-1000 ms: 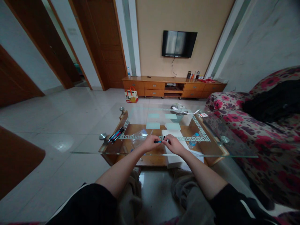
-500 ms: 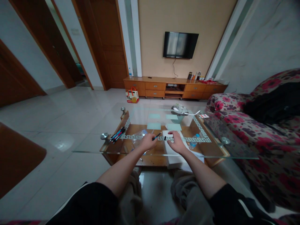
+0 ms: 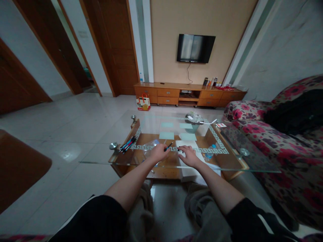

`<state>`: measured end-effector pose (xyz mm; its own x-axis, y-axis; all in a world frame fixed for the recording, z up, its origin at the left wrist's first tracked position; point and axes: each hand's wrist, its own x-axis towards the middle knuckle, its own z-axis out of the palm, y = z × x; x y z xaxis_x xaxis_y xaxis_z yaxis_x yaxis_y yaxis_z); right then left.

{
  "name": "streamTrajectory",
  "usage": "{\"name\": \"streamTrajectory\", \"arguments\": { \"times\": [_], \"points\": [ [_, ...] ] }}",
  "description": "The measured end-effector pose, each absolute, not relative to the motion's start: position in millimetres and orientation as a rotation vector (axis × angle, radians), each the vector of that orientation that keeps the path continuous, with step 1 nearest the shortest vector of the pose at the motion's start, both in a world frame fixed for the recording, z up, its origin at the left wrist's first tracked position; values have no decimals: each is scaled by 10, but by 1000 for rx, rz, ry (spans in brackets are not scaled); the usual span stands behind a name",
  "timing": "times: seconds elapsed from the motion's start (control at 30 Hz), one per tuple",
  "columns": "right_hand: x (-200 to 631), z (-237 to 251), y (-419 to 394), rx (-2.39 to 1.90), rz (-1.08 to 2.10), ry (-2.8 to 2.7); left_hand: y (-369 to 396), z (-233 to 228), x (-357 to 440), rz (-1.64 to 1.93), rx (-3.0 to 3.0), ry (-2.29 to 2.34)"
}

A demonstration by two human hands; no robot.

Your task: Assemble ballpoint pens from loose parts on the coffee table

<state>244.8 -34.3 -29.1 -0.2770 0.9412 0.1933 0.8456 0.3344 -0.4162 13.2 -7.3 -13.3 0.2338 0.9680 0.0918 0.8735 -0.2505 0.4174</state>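
Over the near edge of a glass coffee table (image 3: 101, 158), my left hand (image 3: 158, 153) grips a blue pen (image 3: 168, 146) that points up and to the right. My right hand (image 3: 188, 155) rests a little to its right on the glass, fingers curled over a small dark pen cap (image 3: 179, 149). The two hands are apart. A clear plastic bag (image 3: 148, 148) lies just left of my left hand. Several more pens (image 3: 127, 144) lie in a bunch near the table's left corner.
A bowl of crumpled paper (image 3: 193, 121) stands at the table's far side, with a red-and-white card (image 3: 221, 125) beside it. A flowered sofa (image 3: 277, 141) runs along the right. A TV stand (image 3: 186, 94) and a gift bag (image 3: 143, 103) sit by the far wall.
The hands held the pen and cap together a second ago. They pulled apart; the left kept the pen, now tilted up, and the right lowered onto the glass with the cap.
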Motion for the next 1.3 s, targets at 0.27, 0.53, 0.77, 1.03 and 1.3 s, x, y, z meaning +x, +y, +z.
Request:
{"name": "streamTrajectory", "arguments": {
  "times": [0.27, 0.53, 0.77, 1.03, 1.3],
  "points": [
    [2484, -293, -223, -1348, 512, -1744, -60, -136, 158, 517, 2258, 1645],
    [2467, -189, -206, -1263, 810, -1364, -67, -138, 193, 594, 2343, 1489],
    [2466, -214, -152, -1251, 894, -1246, -104, -103, 183, 546, 2395, 1524],
    [2461, -247, -184, -1275, 843, -1321, -145, -28, 158, 484, 2494, 1442],
    [2452, -153, -257, -1297, 831, -1373, -165, 40, 220, 493, 2510, 1353]
  ]
}}
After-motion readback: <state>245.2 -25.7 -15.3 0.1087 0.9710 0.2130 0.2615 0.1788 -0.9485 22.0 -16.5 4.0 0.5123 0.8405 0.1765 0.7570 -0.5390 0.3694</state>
